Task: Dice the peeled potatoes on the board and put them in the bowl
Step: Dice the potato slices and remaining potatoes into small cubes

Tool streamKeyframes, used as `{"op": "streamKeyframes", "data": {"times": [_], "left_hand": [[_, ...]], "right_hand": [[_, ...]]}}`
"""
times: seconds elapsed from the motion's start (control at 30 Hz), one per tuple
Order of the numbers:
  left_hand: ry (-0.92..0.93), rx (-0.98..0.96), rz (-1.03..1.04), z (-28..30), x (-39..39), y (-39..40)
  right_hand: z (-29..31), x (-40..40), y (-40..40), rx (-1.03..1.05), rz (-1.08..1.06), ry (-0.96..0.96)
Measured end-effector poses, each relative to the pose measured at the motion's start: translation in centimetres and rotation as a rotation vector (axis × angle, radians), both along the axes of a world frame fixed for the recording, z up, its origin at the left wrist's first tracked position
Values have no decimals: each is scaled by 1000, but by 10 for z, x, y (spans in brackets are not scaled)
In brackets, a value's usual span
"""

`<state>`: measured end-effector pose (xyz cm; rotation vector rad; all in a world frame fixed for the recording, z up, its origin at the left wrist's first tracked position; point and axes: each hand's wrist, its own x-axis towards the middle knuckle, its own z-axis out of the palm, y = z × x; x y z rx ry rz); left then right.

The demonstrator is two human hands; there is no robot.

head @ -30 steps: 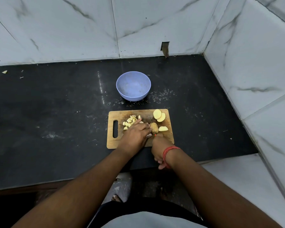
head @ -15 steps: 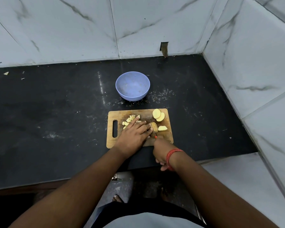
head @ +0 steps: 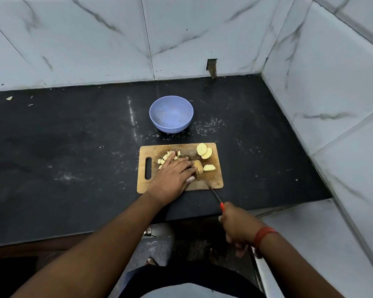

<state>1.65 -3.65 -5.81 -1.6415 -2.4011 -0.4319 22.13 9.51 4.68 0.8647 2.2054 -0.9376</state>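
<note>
While mid-dice, status:
bowl (head: pixel 171 114): holds nothing, 12 o'clock of board (head: pixel 211 183)
diced pile (head: pixel 165 158): board's 10 o'clock, uncollected
slices (head: pixel 204 151): 2 o'clock, uncut
left hand (head: pixel 173 175): pressing potato piece (head: pixel 199 166)
right hand (head: pixel 237 224): clamped on knife (head: pixel 213 191), off-board at 5 o'clock

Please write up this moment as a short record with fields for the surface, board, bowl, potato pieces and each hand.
surface: black countertop, tiled walls behind and to the right
board: wooden cutting board, handle slot on its left end
bowl: blue bowl beyond the board, no potato visible inside
diced pieces: diced potato on the board's left half
slices: potato slices at the far right corner
left hand: left hand resting on a partly cut potato
right hand: right hand gripping a red-handled knife, tip on the board
</note>
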Motion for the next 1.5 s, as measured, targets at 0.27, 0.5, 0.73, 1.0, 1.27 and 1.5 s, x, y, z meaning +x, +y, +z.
{"op": "streamKeyframes", "data": {"times": [0.27, 0.5, 0.73, 1.0, 1.27, 1.5], "left_hand": [[-89, -76, 54, 3, 10, -1], [-114, -46, 73, 4, 10, -1], [-150, -87, 64, 6, 11, -3], [-121, -134, 33, 8, 11, 0], [-76, -79, 51, 6, 18, 1], [-79, -73, 42, 10, 18, 10]], "right_hand": [[6, -53, 15, -34, -196, 309], [-31, -110, 5, 284, -1, 424], [-42, -116, 30, 226, -29, 442], [-48, -119, 45, 152, -115, 461], [-45, -125, 41, 407, 33, 498], [-40, -130, 40, 352, -45, 565]]}}
